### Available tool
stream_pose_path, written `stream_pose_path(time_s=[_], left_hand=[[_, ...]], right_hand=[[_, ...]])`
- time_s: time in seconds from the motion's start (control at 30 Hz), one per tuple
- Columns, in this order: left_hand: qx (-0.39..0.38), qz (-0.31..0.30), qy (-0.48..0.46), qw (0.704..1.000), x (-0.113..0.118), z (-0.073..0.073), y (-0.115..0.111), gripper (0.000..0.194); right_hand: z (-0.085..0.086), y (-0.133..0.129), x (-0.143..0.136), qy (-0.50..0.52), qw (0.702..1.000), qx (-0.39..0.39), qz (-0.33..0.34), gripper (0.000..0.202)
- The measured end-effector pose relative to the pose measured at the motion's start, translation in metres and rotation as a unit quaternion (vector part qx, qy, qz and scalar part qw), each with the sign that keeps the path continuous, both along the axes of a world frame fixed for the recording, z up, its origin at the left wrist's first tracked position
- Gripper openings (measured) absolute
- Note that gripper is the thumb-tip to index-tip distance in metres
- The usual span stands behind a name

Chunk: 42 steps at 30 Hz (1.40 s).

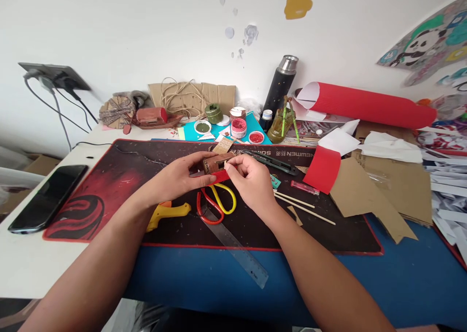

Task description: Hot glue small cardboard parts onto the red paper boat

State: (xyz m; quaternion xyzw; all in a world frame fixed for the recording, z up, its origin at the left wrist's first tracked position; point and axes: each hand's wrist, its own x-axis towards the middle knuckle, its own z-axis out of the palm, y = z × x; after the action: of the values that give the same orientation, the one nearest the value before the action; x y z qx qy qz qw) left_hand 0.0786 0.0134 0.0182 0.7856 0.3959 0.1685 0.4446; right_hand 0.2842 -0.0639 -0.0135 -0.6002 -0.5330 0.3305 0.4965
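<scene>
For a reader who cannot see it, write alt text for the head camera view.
A person's left hand holds a small brown-and-red piece over a dark mat, with the right hand at its end. Scissors and a clear ruler lie nearer the camera; open paint jars stand behind.

Over the mat (335,237), the left hand (182,176) grips a brown-and-red piece (209,166); the right hand (251,181) brings its fingertips right against it, any grip too small to read! Scissors (215,222) on the mat, ruler (248,264) jutting past its front, phone (47,200) left of it, paint jars (239,134) behind, cardboard (404,186) to its right.
</scene>
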Motion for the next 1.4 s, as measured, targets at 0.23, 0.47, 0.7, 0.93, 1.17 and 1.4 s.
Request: stream_pose_path(time_s=[0.23,0.47,0.7,0.93,1.17,1.4], left_hand=[[0.001,0.001,-0.002,1.0,-0.0004,-0.0006,-0.0009,0.068],[-0.011,-0.004,-0.016,1.0,0.0009,-0.0009,-0.0022,0.069],[-0.031,-0.004,-0.033,0.999,0.0023,-0.0017,-0.0025,0.069],[-0.043,-0.012,-0.033,0.998,0.0014,0.0005,-0.0027,0.071],[-0.03,-0.001,-0.025,0.999,0.0019,0.0003,-0.0033,0.069],[-0.028,0.009,-0.03,0.999,0.0018,-0.0022,-0.0047,0.071]], right_hand=[[-0.0003,-0.0011,-0.001,-0.003,1.0,0.007,-0.007,0.015],[0.0005,-0.0015,-0.0005,-0.012,1.0,0.01,-0.01,0.016],[0.0005,-0.0019,-0.0011,-0.015,1.0,0.01,-0.011,0.015],[-0.0041,-0.0019,-0.0007,-0.025,0.999,0.027,-0.009,0.017],[-0.0054,-0.0014,-0.0009,-0.021,0.999,0.029,-0.009,0.016],[-0.0047,-0.0014,-0.0012,-0.019,0.999,0.026,-0.011,0.016]])
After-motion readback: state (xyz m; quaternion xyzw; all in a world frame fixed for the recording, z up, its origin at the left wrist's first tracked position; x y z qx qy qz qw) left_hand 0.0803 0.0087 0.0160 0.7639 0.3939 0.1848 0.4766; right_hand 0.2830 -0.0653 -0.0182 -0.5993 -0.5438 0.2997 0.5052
